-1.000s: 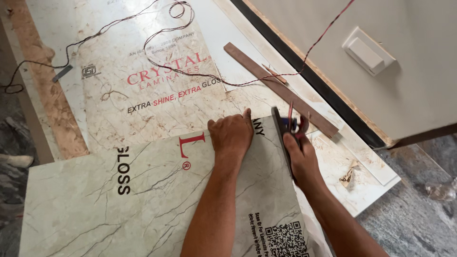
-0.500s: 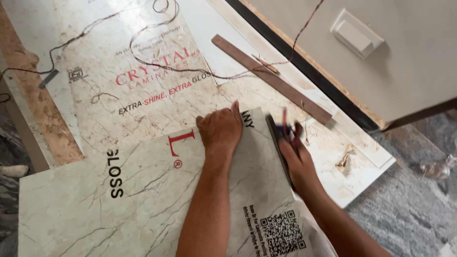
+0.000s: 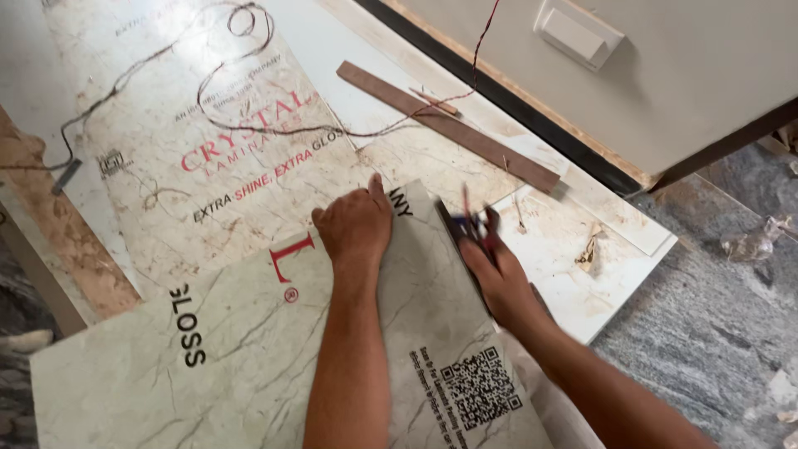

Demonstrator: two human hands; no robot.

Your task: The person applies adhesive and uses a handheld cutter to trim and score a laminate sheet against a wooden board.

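Floor: my left hand (image 3: 356, 226) presses flat on the marbled sheet (image 3: 249, 349); my right hand (image 3: 497, 278) pinches a cutter (image 3: 470, 226) at its far edge, cut barely begun.

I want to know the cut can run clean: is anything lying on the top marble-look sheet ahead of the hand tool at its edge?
Nothing visible does. The right hand holds the tool at the top sheet edge; the left hand presses beside it. The wooden strip and red wire lie farther off.

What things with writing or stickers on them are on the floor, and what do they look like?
Top laminate sheet: under left hand, grey-white marble look, black and red letters, a square black code patch.
Lower laminate sheet: behind it, beige marble look, red and black lettering, a small dark logo.
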